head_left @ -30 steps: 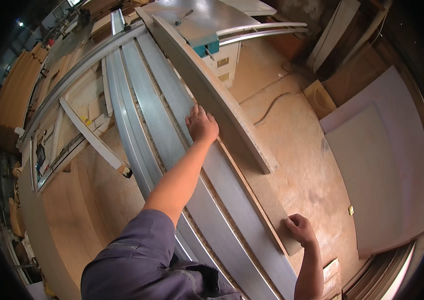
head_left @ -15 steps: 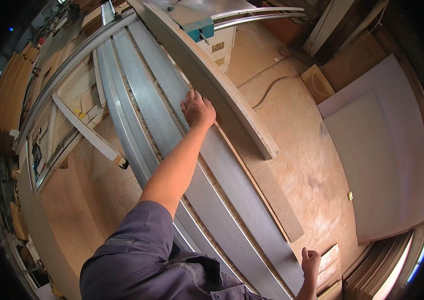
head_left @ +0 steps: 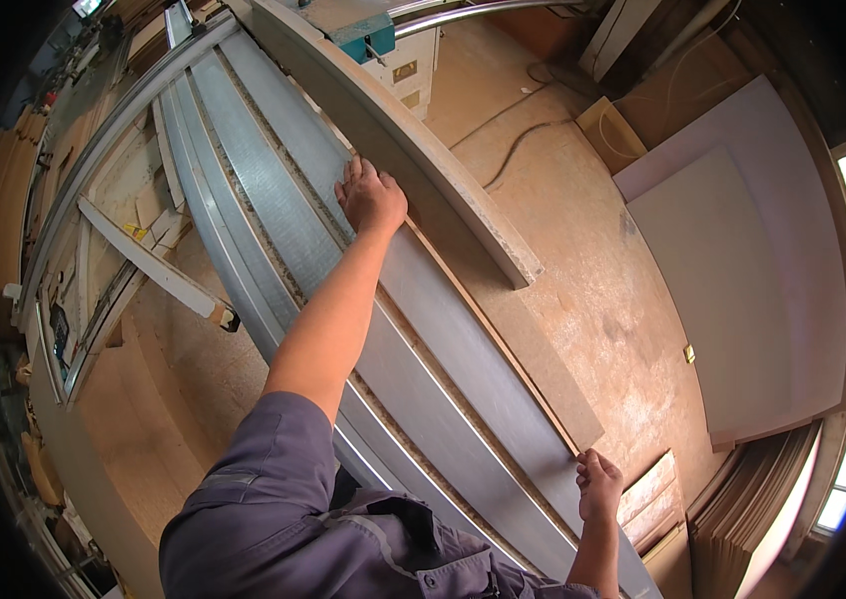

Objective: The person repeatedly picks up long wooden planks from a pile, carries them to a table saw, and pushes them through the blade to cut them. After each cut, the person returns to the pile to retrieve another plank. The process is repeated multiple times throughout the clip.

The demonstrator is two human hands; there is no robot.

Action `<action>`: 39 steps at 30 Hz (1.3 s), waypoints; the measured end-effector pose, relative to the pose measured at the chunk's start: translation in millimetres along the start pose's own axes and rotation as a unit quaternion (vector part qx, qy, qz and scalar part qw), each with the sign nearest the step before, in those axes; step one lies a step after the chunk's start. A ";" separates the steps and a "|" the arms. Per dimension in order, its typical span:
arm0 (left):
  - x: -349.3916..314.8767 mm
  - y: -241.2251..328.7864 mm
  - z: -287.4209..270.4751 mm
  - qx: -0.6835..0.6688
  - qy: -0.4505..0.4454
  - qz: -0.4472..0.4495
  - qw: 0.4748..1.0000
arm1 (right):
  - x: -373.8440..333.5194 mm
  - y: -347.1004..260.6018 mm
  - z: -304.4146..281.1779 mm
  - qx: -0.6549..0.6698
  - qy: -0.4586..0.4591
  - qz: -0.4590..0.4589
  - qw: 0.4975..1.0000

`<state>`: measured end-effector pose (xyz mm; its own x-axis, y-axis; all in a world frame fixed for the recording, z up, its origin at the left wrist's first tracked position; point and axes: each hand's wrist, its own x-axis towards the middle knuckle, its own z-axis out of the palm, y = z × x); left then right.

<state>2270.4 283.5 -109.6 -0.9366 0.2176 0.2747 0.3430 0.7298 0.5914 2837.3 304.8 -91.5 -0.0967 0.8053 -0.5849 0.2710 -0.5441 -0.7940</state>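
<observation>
A long, narrow wooden board (head_left: pixel 541 364) lies along the right edge of a grooved grey metal table (head_left: pixel 423 309). A raised beam (head_left: pixel 413 140) runs lengthwise over its far part and hides some of it. My left hand (head_left: pixel 373 197) rests at the board's left edge, its fingers laid over the metal surface and slightly apart. At the board's near end, my right hand (head_left: pixel 599 484) is closed, with its fingertips at the corner. How much of the corner sits between those fingers is partly hidden.
A white frame (head_left: pixel 153 260) with a diagonal bar joins the table's left side. Large pale panels (head_left: pixel 722 280) lean at the right, above a stack of thin sheets (head_left: pixel 742 489). A dark cable (head_left: pixel 523 145) crosses the floor. A teal machine part (head_left: pixel 361 38) stands beyond the beam.
My right hand has come up to the board's near end, its fingers now at the corner. My left hand keeps its place on the board's edge. The whole view has shifted slightly.
</observation>
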 end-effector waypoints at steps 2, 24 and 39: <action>-1.5 1.2 0.2 -0.003 -0.001 -0.001 1.000 | -2.0 4.3 0.2 0.054 0.022 0.004 0.998; 4.3 15.8 -4.1 -0.045 0.038 -0.022 0.998 | 3.8 -26.7 78.4 0.089 -0.037 -0.062 0.993; 13.4 8.0 -16.7 -0.103 -0.057 0.000 0.993 | 11.8 -68.7 220.4 0.098 -0.009 -0.082 0.992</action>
<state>2261.9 281.4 -88.5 -0.9344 0.2983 0.1948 0.3402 0.5845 0.7366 2606.5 299.7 -80.4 -0.1425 0.8836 -0.4460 0.0597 -0.4421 -0.8950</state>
